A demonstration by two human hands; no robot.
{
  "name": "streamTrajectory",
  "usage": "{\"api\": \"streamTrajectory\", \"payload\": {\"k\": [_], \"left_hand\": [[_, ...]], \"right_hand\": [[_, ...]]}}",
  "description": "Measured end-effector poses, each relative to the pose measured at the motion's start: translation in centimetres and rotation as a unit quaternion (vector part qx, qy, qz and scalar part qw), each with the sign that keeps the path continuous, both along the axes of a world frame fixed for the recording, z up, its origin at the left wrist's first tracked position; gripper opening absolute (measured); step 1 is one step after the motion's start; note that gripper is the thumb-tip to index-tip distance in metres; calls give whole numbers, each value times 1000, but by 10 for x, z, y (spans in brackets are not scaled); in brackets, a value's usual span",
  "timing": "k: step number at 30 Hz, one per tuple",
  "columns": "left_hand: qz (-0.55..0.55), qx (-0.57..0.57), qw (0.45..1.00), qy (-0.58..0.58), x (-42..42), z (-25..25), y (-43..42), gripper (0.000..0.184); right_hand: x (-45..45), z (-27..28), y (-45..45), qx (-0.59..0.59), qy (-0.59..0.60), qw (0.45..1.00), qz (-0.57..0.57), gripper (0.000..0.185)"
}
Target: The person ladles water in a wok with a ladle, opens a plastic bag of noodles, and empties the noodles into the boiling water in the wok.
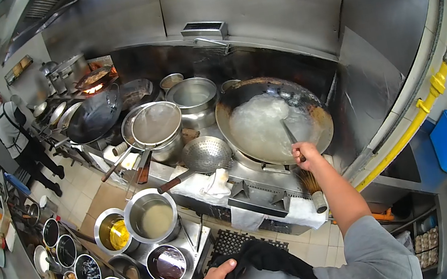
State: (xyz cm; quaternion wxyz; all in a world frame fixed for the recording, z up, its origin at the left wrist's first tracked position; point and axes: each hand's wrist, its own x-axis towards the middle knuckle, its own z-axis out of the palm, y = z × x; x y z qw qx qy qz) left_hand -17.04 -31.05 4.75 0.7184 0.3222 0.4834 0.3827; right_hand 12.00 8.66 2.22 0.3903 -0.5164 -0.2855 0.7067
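Right grip [305,153] clenched round utensil [290,133] — shaft slopes ahead into wok [324,125]; left grip [218,277] — hold unclear.

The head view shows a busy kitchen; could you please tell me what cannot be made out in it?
Head view: the working end of the long-handled utensil in the right hand, hidden under foaming liquid.
Head view: the bottom of the wok, hidden under the same liquid.
Head view: whether the left hand grips anything; the hand itself hides its palm.
Head view: what, if anything, the co-worker handles, too small at that distance.
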Motion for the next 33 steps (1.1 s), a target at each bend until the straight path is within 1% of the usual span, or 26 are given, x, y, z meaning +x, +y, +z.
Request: {"api": "streamTrajectory", "payload": {"k": [1, 2, 4, 5, 6, 8, 9, 11, 12, 14, 15, 16, 18, 19, 20, 22, 23, 24, 26, 27, 28, 29, 30, 32, 33], "left_hand": [[0, 1, 1000, 1, 0, -3, 0, 51], [-8, 13, 1000, 1, 0, -9, 1, 51], [-19, 25, 1000, 2, 0, -10, 3, 52], [-38, 47, 998, 6, 0, -7, 4, 52], [-58, 68, 996, 11, 0, -5, 6, 53], [-63, 69, 996, 12, 3, -4, 8, 54], [-64, 71, 995, 13, 5, -4, 9, 55], [-67, 66, 996, -1, 7, -6, 10, 54], [-71, 58, 996, -15, 8, -7, 10, 54], [-61, 48, 997, -1, 14, 2, 10, 53], [-49, 37, 998, 14, 16, 5, 10, 52], [-50, 37, 998, 12, 18, 3, 10, 52], [-63, 27, 998, -3, 19, -7, 12, 50], [-75, 45, 996, -14, 19, -18, 13, 51], [-78, 43, 996, -17, 21, -15, 13, 51], [-100, 48, 994, -7, 24, -7, 16, 53], [-103, 49, 993, 8, 25, -10, 16, 54], [-108, 49, 993, 8, 27, -15, 17, 54], [-120, 78, 988, -51, 33, -20, 19, 54], [-122, 78, 988, -51, 36, -19, 17, 54], [-118, 65, 990, -33, 41, -7, 15, 55], [-113, 50, 992, -14, 44, 0, 15, 56], [-114, 48, 992, -13, 46, 2, 15, 56], [-134, 58, 989, 18, 52, 3, 10, 56], [-133, 53, 989, 17, 56, -4, 7, 56]], "right_hand": [[-9, 1, -4, -8, 41, 999, -10, 17], [-12, 1, -3, -7, 42, 999, -11, 17], [-17, 6, -6, -107, 222, 969, -4, 13], [-18, 15, -12, -153, 267, 950, -45, 10], [-14, 19, -16, -153, 269, 950, -48, 10], [-6, 26, -24, -191, 373, 908, -29, 29], [-1, 30, -29, -189, 373, 908, -30, 29], [9, 44, -41, -178, 355, 918, -12, 40], [14, 52, -47, -177, 354, 918, -12, 40], [24, 69, -62, -143, 300, 943, 16, 40], [30, 79, -68, -147, 277, 949, 20, 32], [38, 88, -73, -147, 275, 950, 18, 32], [51, 105, -85, -87, 213, 971, 58, 21], [54, 120, -92, -81, 181, 979, 51, 14], [58, 129, -97, -42, 143, 987, 63, 9], [69, 141, -101, 3, 61, 997, 43, 10], [71, 150, -104, 36, 28, 998, 32, 14], [75, 158, -108, 77, -6, 996, 36, 10], [80, 173, -114, 124, -49, 991, 31, 9], [83, 176, -113, 124, -50, 991, 30, 9], [87, 178, -112, 143, -70, 987, 17, 12], [90, 179, -111, 161, -90, 983, 4, 19], [91, 180, -113, 159, -90, 983, 3, 19], [91, 177, -117, 185, -126, 974, -45, 38], [96, 174, -116, 189, -129, 973, -25, 53]]}}
